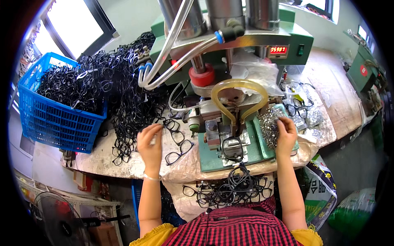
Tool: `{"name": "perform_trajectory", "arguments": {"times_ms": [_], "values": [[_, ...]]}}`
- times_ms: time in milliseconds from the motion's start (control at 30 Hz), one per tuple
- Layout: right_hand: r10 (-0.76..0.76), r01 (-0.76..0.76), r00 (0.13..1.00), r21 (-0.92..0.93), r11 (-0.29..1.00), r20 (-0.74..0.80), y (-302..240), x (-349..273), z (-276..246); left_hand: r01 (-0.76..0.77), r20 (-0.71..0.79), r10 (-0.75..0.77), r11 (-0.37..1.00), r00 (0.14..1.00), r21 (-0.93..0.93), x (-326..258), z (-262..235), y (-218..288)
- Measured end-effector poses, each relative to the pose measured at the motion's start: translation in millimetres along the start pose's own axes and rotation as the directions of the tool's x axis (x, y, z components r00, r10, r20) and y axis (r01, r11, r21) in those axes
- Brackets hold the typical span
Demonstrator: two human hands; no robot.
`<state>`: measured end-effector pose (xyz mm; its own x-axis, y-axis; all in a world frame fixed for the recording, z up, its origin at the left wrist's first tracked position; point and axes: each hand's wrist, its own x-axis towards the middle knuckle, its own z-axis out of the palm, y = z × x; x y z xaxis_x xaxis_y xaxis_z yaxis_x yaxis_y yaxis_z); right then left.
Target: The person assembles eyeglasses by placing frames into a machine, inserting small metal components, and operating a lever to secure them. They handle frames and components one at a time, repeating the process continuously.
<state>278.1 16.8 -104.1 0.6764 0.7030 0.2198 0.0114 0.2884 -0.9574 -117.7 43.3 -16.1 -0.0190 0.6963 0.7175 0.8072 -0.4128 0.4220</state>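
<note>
My left hand (150,143) is raised over the left part of the table, beside loose black eyeglass frames (179,152). Its fingers are bent together, and I cannot make out anything in them. My right hand (287,137) is at a green tray (266,152) full of small metal parts (269,127); its fingertips pinch together at the heap's right side, hiding whatever is between them. Between my hands, a black eyeglass frame (232,158) sits at the front of a green press machine (209,158), under a curved yellowish tube (240,83).
A blue crate (61,123) at the left overflows with black frames, and a large tangled pile (127,90) lies next to it. More frames (234,190) lie at my lap. Clear hoses (170,45) hang before the press. A fan (61,219) stands lower left.
</note>
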Motion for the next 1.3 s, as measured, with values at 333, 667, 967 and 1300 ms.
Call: {"name": "perform_trajectory", "arguments": {"times_ms": [333, 667, 967, 1300], "values": [[-0.207, 0.236, 0.972, -0.438, 0.867, 0.113, -24.5, -16.1, -43.6, -0.055, 0.172, 0.017, 0.974, 0.985, 0.221, -34.2, 92.2, -91.5], [-0.177, 0.293, 0.931, -0.364, 0.884, 0.32, -85.5, -43.8, -15.6, -0.185, 0.387, 0.052, 0.931, 0.921, 0.314, -29.2, 54.8, -72.3], [-0.375, 0.426, 0.868, -0.1, 0.899, 0.327, -81.5, -51.0, 65.5, -0.083, -0.018, 0.088, 0.974, 0.996, 0.21, -40.1, 74.2, -68.0], [0.035, -0.204, 0.887, 0.323, 0.924, 0.46, -88.5, -68.9, 76.1, -0.119, -0.101, 0.068, 0.711, 0.993, -0.693, 21.1, 12.7, 122.2]]}}
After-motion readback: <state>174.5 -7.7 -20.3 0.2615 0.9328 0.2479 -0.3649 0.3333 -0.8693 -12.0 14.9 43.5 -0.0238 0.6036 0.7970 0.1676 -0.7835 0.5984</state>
